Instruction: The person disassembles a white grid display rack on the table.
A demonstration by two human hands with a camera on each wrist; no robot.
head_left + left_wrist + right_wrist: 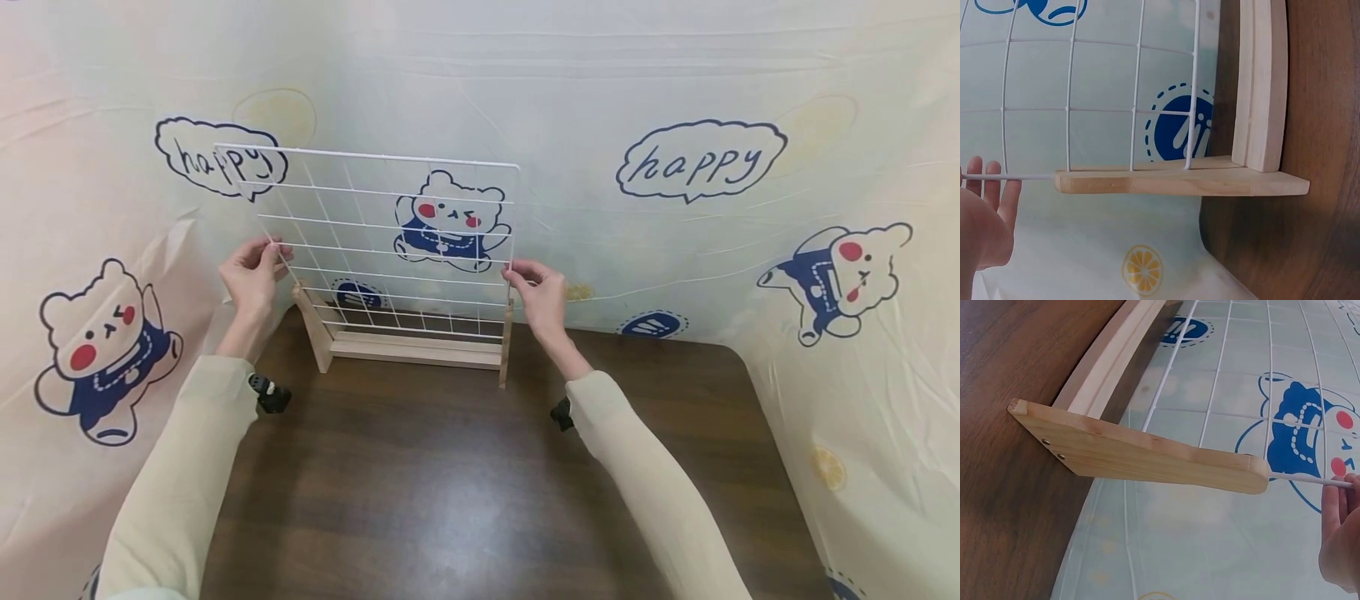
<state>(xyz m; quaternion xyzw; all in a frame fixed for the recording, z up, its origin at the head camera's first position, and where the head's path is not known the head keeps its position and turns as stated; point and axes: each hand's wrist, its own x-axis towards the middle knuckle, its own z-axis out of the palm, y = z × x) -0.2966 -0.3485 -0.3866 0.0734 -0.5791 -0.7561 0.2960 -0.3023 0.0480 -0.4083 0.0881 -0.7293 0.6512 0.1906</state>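
A white wire grid panel (375, 156) stands between the two side pieces of a light wooden stand (416, 352), near the table's back edge. My left hand (253, 277) pinches the panel's left side wire above the left wooden side piece (1179, 183). On the opposite side my right hand (542, 293) pinches the right side wire between thumb and fingers, just above the right wooden side piece (1147, 455). Both wrist views show the panel's lower wires reaching down between the side pieces. Part of each hand is cut off there.
The dark brown wooden table (450, 483) extends in front of the stand. A pale printed cloth (570, 100) with bears and lettering hangs behind and along both sides. Small black devices (270, 394) sit at both wrists.
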